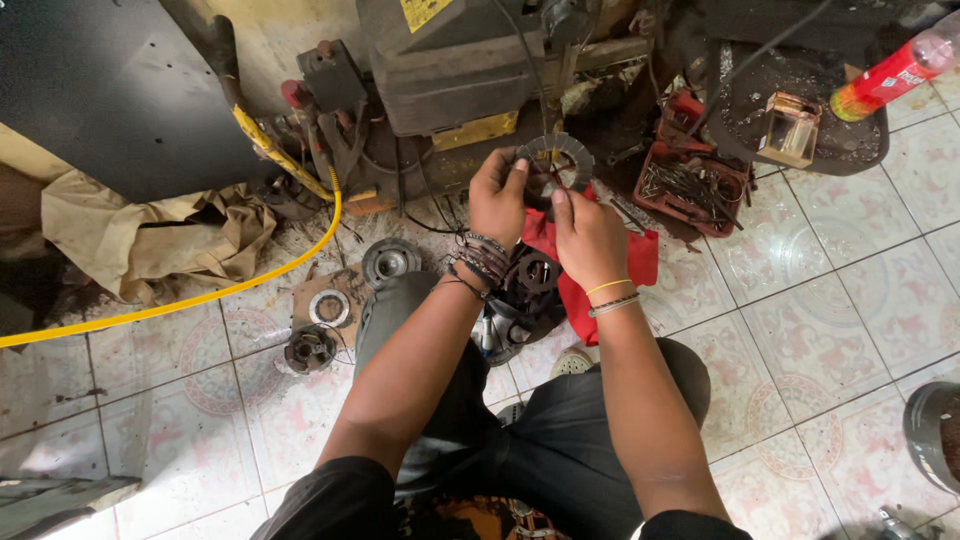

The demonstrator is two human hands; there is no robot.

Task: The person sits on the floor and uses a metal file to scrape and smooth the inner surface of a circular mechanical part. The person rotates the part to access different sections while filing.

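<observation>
Ring-shaped friction plate [560, 160] at upper centre of frame, raised above red cloth [600, 265]. Your left hand [497, 195] pinches left rim; right hand [588, 235] pinches lower rim. Keep both grips on edges, plate level, fingers off toothed faces, over cloth.

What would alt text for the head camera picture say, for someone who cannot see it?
Seen from above, a seated person's left hand and right hand hold up a grey toothed metal ring over a red cloth on a tiled floor. Round metal parts, a yellow hose and a red tray of tools lie around.
</observation>
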